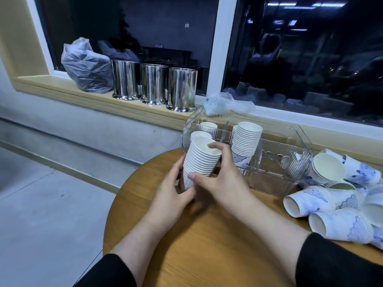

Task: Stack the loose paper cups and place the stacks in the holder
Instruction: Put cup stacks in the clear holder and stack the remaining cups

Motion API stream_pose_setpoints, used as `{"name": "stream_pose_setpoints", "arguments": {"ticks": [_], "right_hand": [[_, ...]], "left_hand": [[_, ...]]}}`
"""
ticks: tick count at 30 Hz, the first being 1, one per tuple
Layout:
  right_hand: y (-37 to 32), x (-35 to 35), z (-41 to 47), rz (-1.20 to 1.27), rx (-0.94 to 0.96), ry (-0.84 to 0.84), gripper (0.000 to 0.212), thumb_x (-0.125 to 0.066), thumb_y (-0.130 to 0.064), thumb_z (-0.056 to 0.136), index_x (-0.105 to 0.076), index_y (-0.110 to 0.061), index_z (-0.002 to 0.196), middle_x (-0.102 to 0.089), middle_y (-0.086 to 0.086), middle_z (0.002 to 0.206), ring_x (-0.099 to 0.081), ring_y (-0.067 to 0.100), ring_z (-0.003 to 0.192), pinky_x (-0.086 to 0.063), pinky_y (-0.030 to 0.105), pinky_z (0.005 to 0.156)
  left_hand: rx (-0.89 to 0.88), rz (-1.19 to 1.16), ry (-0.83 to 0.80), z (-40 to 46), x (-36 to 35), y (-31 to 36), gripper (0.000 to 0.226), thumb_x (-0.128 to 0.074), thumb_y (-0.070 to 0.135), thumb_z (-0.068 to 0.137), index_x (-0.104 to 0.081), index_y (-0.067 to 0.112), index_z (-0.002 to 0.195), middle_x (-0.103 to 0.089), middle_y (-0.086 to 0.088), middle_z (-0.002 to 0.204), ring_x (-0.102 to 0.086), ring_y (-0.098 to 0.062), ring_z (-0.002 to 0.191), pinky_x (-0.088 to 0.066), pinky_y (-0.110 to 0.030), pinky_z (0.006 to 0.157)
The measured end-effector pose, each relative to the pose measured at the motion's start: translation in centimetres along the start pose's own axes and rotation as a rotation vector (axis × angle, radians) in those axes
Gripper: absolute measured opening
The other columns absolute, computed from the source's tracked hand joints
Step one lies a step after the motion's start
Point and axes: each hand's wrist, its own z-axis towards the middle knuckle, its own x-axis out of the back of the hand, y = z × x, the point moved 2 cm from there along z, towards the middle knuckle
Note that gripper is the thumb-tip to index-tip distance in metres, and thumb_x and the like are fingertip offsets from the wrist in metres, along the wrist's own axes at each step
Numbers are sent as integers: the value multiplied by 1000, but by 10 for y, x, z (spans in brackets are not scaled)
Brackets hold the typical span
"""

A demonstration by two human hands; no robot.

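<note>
Both hands grip one stack of paper cups (202, 160) above the round wooden desk (196, 235): left hand (174, 191) curled round its base, right hand (219, 179) pinching its rim, just beside the clear holder (275, 172); loose cups (339, 206) lie right.

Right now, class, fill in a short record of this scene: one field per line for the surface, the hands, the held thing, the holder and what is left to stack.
surface: round wooden table
left hand: grips the lower side of the held stack
right hand: grips the held stack, fingers on its top rim
held stack: nested paper cups, tilted, at the holder's left end
holder: clear plastic, already has a tall stack inside
loose cups: pile lying on their sides, right of the holder
</note>
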Motion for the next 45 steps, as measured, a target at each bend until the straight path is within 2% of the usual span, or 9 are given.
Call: {"name": "stream_pose_setpoints", "arguments": {"ticks": [4,7,10,13,27,34,37,41,45], "right_hand": [[-3,2,8,37,-2,20,70,-84,-38,63,-35,-44,113,-63,-5,113,-62,17,102,-51,43,91],[-16,17,25,74,30,82,71,-86,-31,68,-35,-40,116,-61,-6,107,-61,17,97,-54,35,85],[-29,44,63,84,49,169,68,-84,-24,75,-34,-32,121,-54,-15,98,-61,17,89,-54,32,75],[-32,61,108,53,66,268,70,-83,-29,74,-34,-27,123,-53,-13,100,-63,19,96,-58,49,78],[15,37,243,-234,-59,276,69,-81,-34,76,-34,-17,123,-47,-12,91,-58,20,98,-55,45,88],[32,19,256,-531,-218,53,94,-74,-50,81,-22,-7,145,-49,15,137,-51,32,121,-46,46,101],[29,25,250,-647,-167,14,79,-61,-49,92,-23,-9,149,-48,17,142,-50,34,123,-44,39,95],[3,29,225,-740,145,61,44,-54,-39,98,-51,-14,134,-57,9,134,-53,28,122,-42,39,99],[-17,11,186,-949,294,-234,24,-56,-34,94,-69,-16,103,-70,7,103,-63,29,96,-52,38,82]], "left_hand": [[10,-86,-46,-1,-1,-1,71,-69,12,92,-36,34,150,-55,19,142,-52,3,129,-45,-32,108],[75,-99,18,3,2,-4,65,-65,23,95,-32,40,148,-50,17,144,-47,10,129,-39,-28,113],[125,49,123,30,9,-10,64,-65,32,95,-33,36,150,-49,6,143,-45,-4,134,-36,-37,116],[137,106,227,71,12,-4,59,-63,32,96,-36,27,148,-49,-3,143,-46,-17,134,-36,-42,115],[41,312,218,106,-29,-36,75,-57,28,96,-15,24,159,-28,0,162,-26,-17,148,-15,-18,110],[9,319,203,108,-29,-37,78,-60,27,93,-17,24,158,-33,0,161,-30,-17,146,-21,-26,116],[16,310,199,107,-28,-34,79,-60,26,93,-16,25,158,-31,1,161,-28,-17,147,-20,-25,116],[3,317,188,105,-27,-31,79,-60,26,93,-15,26,158,-31,1,161,-29,-17,147,-19,-22,111],[-18,336,171,104,-27,-28,78,-58,25,93,-14,26,158,-30,1,159,-30,-17,146,-20,-23,112]]}}
